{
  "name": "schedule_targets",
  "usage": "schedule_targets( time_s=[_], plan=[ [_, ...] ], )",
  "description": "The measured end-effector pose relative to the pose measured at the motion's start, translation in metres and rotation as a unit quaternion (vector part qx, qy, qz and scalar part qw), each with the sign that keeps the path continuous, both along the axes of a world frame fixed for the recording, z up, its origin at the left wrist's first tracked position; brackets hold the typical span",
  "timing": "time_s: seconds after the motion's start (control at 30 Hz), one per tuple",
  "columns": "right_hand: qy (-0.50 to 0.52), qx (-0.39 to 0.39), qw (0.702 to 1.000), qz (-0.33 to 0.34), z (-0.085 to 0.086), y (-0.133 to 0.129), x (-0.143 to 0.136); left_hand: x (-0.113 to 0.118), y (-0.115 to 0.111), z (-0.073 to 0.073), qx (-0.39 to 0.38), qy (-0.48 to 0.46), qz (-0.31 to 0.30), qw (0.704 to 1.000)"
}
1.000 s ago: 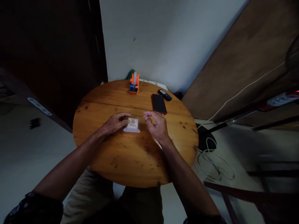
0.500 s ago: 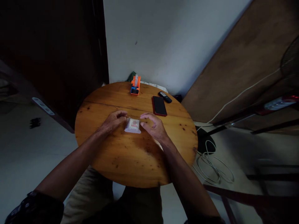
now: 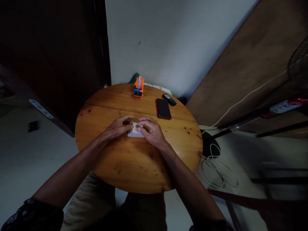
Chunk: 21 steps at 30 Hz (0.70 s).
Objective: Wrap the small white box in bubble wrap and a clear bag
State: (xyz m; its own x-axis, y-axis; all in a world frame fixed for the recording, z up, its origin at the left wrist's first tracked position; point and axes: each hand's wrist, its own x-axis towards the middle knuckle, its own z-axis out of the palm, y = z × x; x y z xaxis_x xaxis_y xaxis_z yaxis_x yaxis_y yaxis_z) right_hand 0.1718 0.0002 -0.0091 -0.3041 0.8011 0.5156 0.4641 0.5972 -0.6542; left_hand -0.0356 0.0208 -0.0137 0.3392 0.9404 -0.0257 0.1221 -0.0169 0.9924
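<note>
A small white wrapped packet [image 3: 136, 133] with faint reddish print lies flat near the middle of the round wooden table [image 3: 134, 160]. From the left, my left hand [image 3: 120, 125] has its thumb and fingertips at the packet's left side. My right hand [image 3: 152, 131] reaches over the packet's right side, thumb and fingers curved around its edge. Between them the two hands cover part of the packet's top and both of its sides.
An orange and blue tape dispenser [image 3: 139, 87] stands at the table's back edge. A dark phone with a red edge [image 3: 163, 108] and a black remote [image 3: 169, 99] lie at the back right. Coiled cable [image 3: 216, 170] lies on the floor to the right.
Both hands have closed in on the packet, my right hand moving left and over its right side. The packet, uncovered before, is now partly hidden by fingers.
</note>
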Motion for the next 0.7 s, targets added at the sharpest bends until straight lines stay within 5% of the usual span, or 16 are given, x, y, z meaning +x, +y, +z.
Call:
schedule_targets(
  time_s=[0.43,0.7],
  plan=[
    [0.143,-0.037,0.989,-0.028,0.014,-0.005,-0.009,0.006,-0.008,-0.001,0.019,-0.019,-0.084,0.996],
    [0.284,-0.100,0.950,-0.081,0.016,0.007,0.005,0.010,-0.019,0.011,0.005,-0.072,-0.142,0.987]
  ],
)
